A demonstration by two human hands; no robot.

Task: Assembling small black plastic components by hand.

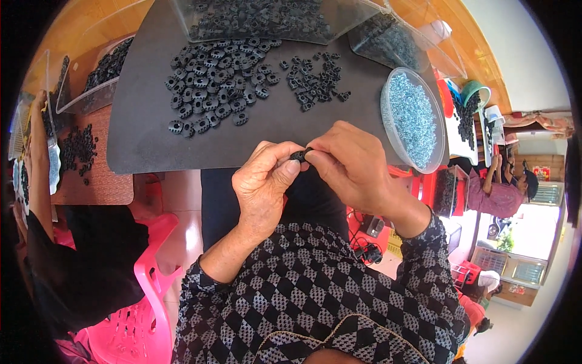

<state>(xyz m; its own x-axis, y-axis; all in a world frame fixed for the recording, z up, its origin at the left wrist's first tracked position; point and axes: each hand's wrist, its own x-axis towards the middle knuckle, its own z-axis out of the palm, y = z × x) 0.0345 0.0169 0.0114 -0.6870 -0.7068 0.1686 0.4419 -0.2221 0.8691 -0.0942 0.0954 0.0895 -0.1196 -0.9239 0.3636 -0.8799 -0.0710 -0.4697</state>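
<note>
My left hand and my right hand meet at the front edge of the dark table. Between their fingertips is a small black plastic part; both hands pinch it, and the fingers hide much of its shape. Beyond my left hand lies a spread of black oval parts with a hole and toothed edges. A smaller heap of little black pieces lies farther off, beyond my right hand. A round clear tub of tiny light-blue pieces stands to the right.
Along the far side stands a clear bin full of black parts, with another clear bin to its right. At left, a co-worker's arm reaches over another table. A pink chair stands below. Other people sit at the far right.
</note>
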